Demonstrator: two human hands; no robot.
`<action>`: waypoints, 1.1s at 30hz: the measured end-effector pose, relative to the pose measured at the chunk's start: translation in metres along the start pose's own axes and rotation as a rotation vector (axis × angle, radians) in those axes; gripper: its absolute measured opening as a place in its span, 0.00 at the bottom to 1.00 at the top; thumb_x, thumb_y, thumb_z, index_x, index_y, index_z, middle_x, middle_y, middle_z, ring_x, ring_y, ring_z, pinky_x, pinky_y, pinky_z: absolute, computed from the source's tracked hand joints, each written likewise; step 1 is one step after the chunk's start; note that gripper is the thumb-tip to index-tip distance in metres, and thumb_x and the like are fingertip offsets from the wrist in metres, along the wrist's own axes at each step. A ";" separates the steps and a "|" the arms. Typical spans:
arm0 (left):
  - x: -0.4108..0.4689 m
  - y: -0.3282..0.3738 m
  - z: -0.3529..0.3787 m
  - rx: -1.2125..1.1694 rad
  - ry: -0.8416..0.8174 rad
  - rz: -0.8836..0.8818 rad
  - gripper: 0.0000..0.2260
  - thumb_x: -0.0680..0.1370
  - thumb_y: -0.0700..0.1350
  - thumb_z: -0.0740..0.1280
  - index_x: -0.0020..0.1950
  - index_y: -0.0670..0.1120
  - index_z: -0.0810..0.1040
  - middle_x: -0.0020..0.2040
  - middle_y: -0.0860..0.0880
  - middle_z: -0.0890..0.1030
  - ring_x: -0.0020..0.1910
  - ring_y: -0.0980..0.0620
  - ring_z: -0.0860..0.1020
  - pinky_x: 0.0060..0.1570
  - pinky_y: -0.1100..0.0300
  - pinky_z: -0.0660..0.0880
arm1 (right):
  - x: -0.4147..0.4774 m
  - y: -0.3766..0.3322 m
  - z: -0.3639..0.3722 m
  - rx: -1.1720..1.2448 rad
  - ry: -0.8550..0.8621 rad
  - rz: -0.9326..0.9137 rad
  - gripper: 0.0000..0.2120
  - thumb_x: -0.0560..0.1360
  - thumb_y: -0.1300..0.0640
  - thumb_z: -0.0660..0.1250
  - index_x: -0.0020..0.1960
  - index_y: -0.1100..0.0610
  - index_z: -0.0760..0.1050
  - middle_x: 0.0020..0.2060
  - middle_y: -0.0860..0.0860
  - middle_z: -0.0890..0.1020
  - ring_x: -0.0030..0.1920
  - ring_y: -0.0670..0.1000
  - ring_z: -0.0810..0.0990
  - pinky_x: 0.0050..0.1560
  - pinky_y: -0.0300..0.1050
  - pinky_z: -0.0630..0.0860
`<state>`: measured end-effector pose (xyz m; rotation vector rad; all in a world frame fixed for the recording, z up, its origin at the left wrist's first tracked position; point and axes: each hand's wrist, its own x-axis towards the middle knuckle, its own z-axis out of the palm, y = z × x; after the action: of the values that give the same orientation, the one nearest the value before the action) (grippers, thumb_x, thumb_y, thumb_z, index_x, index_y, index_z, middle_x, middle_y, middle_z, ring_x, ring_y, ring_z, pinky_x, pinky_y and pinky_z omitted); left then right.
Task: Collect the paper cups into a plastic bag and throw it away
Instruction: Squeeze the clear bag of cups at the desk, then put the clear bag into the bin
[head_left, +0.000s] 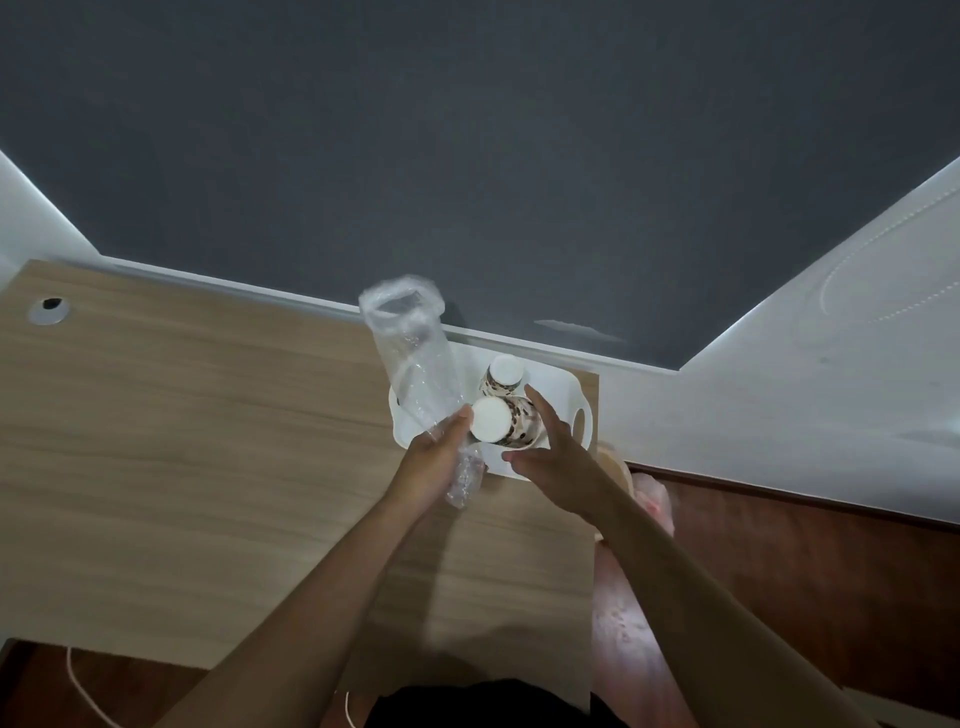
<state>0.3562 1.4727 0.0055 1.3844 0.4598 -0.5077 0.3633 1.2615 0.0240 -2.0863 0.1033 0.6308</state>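
Observation:
My left hand (434, 460) grips a clear plastic bag (413, 364) near its lower part; the bag stands up with its mouth open toward the wall. Two patterned paper cups stand upside down in a white tray (579, 415) at the desk's far right corner. The near cup (498, 423) shows its white base and sits between my hands. The far cup (503, 376) stands just behind it. My right hand (550, 452) is spread open around the near cup's right side; whether it touches the cup is unclear.
The wooden desk (208, 441) runs left, with a round cable hole (49, 309) at its far left. A dark wall rises behind. A white surface (779, 389) lies right of the desk, and a thin cord (78, 680) hangs at the front edge.

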 end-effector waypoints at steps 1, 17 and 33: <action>0.000 0.005 0.002 0.028 -0.002 0.022 0.22 0.87 0.65 0.66 0.67 0.50 0.88 0.47 0.47 0.92 0.42 0.51 0.89 0.51 0.54 0.81 | 0.006 0.001 0.002 -0.070 0.056 -0.051 0.48 0.79 0.59 0.79 0.89 0.45 0.54 0.81 0.51 0.67 0.80 0.56 0.68 0.74 0.37 0.63; -0.006 0.005 -0.037 0.510 0.094 0.400 0.15 0.89 0.53 0.69 0.73 0.51 0.86 0.68 0.58 0.87 0.68 0.68 0.81 0.70 0.65 0.76 | 0.093 -0.037 -0.004 0.099 0.381 0.053 0.38 0.74 0.51 0.85 0.78 0.52 0.71 0.70 0.49 0.78 0.67 0.58 0.82 0.67 0.56 0.84; -0.014 -0.014 -0.041 0.985 0.013 0.433 0.18 0.90 0.51 0.67 0.78 0.48 0.82 0.64 0.42 0.86 0.65 0.41 0.80 0.69 0.48 0.76 | 0.050 -0.012 -0.014 0.341 0.149 0.211 0.18 0.89 0.51 0.65 0.75 0.56 0.78 0.71 0.55 0.84 0.61 0.54 0.89 0.67 0.55 0.85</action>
<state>0.3361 1.5128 -0.0025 2.3562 -0.1384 -0.3671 0.4154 1.2656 0.0158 -1.8008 0.4876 0.5388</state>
